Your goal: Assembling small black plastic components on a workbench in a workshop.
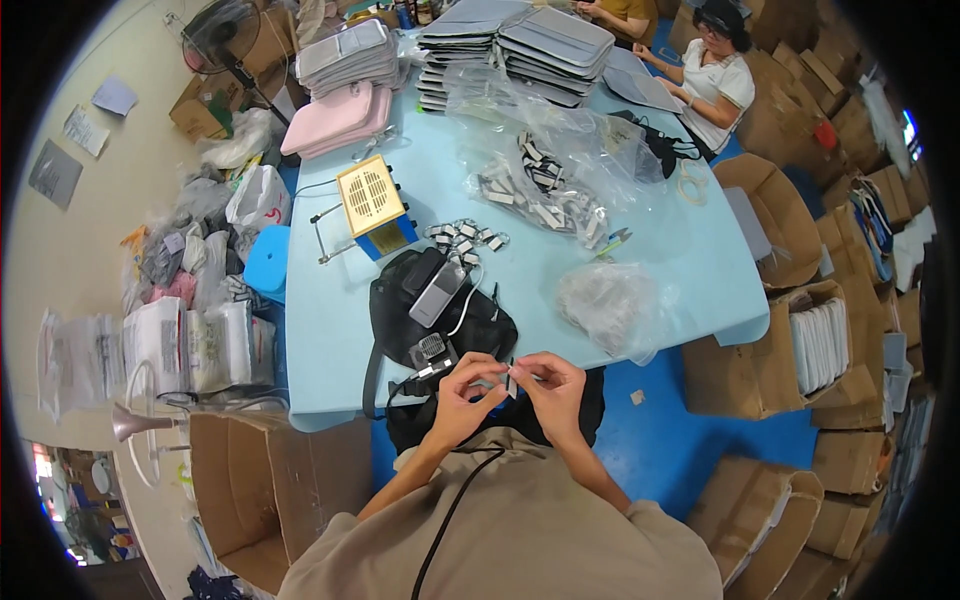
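Observation:
My left hand point(464, 396) and my right hand point(552, 388) meet just off the table's near edge, fingers pinched together. Between the fingertips is a small narrow piece point(511, 379), dark at the top and whitish below; its exact kind is too small to tell. Right ahead on the table lies a black bag point(398, 325) with a grey power bank point(437, 296) on top and a white cable point(466, 312) running from it. A small grey device with a grille point(432, 346) sits near my left hand. Several small white-and-black pieces point(466, 238) lie in a pile farther on.
On the light blue table point(330, 375) stand a yellow-and-blue radio-like box point(370, 205), a clear bag of small pieces point(545, 195), a crumpled clear bag point(605, 300) and stacked grey cases point(555, 45). Cardboard boxes point(285, 490) flank me. A co-worker point(715, 85) sits far right.

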Demonstrator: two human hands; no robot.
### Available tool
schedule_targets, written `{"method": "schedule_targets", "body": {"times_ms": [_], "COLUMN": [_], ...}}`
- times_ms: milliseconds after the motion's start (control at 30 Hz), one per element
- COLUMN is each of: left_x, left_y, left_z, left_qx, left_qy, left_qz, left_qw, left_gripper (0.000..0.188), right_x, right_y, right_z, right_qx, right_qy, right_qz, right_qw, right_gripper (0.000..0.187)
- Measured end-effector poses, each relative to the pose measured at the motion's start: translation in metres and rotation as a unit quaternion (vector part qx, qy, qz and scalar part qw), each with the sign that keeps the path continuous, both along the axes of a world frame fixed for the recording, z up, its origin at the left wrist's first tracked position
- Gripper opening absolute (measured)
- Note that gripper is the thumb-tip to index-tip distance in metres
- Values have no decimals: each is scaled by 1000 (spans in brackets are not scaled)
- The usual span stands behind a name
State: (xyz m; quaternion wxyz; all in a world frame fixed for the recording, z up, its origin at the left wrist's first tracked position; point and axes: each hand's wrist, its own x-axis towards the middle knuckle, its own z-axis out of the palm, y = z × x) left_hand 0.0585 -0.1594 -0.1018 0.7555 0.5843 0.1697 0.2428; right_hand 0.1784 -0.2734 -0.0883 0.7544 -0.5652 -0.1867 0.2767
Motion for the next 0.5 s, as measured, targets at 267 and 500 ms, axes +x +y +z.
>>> {"method": "schedule_targets", "body": {"times_ms": [267,500], "left_x": [3,3], "left_y": [0,6], "left_z": [-9,-6], "left_qx": [-25,-14], "left_qy": [-51,-31], "left_qz": [38,38], "left_qw": [998,999], "left_gripper": [25,26], "right_x": [-8,-13], "right_y": [8,8], "right_z": [-2,9], "right_qx": [26,9], "right_qy": [-4,-64], "right_qz": [16,-6], "right_qw": [1000,998], "right_gripper": [11,7]}}
